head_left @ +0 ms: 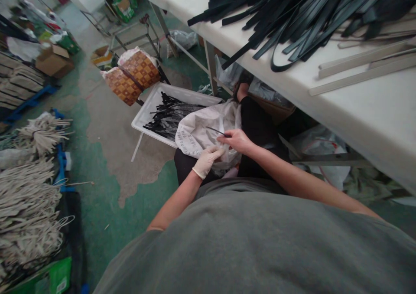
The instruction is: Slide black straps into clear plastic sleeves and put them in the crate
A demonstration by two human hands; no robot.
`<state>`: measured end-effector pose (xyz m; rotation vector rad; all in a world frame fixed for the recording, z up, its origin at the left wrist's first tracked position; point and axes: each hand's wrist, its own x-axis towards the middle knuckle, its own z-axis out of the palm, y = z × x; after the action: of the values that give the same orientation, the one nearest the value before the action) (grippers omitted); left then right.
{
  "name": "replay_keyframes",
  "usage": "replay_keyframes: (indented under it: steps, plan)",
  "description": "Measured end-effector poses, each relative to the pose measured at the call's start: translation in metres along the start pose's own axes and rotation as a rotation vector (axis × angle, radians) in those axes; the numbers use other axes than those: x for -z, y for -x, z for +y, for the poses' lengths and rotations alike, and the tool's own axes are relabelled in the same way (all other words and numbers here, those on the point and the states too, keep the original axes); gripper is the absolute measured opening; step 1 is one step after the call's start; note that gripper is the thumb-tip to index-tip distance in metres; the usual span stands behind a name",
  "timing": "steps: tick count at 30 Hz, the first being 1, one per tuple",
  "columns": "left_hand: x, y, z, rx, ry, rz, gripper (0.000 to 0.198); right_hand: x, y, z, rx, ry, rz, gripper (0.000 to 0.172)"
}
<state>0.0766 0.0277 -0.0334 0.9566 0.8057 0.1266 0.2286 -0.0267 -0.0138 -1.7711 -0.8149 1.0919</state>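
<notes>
A whitish cloth sack (pixel 191 131) with printed lettering lies across my lap. Over it, my right hand (pixel 238 141), bare, pinches a thin dark strip (pixel 214 130) that points up and to the left. Just below and to the left is my left hand (pixel 208 160), in a pale glove, its fingers closed close to the right fingertips. Whatever sits between the left fingers is too small to make out. Beyond the sack stands a white plastic bin (pixel 147 112) holding many black strips (pixel 173 114).
At upper right, a white table (pixel 247 60) carries a pile of black straps (pixel 292 21) and beige straps (pixel 357 68). A checkered cushion (pixel 133 75) rests on a frame beyond the bin. Bundles of beige cords (pixel 26 207) lie on the left; a cardboard box (pixel 53 61) stands behind.
</notes>
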Motion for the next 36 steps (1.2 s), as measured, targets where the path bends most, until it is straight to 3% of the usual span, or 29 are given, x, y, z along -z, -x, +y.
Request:
replay_keyframes:
  steps: [6,12,17,21,24,28,36]
  plan:
    - [-0.006,0.014,0.003,0.036,0.026,-0.092,0.036,0.011,0.002,-0.002,-0.019,-0.139,0.044,0.030]
    - [-0.017,0.015,0.003,0.144,0.001,-0.157,0.035,0.008,0.001,0.004,0.091,-0.015,0.007,0.025]
    - [-0.019,0.011,0.003,0.242,0.062,-0.191,0.029,0.014,0.010,-0.007,0.104,0.016,0.028,0.027]
    - [-0.013,0.006,0.013,0.166,0.238,-0.053,0.018,0.036,0.032,-0.015,0.021,-0.052,-0.013,0.039]
    - [-0.010,0.000,0.025,0.117,0.404,0.109,0.015,0.047,0.060,-0.014,-0.046,-0.009,-0.207,0.052]
    - [-0.015,-0.010,0.035,0.092,0.520,0.213,0.013,0.037,0.091,-0.010,-0.137,0.125,-0.394,0.052]
    - [-0.037,-0.012,0.037,-0.014,0.488,0.198,0.009,0.018,0.085,-0.017,-0.167,0.348,-0.327,0.046]
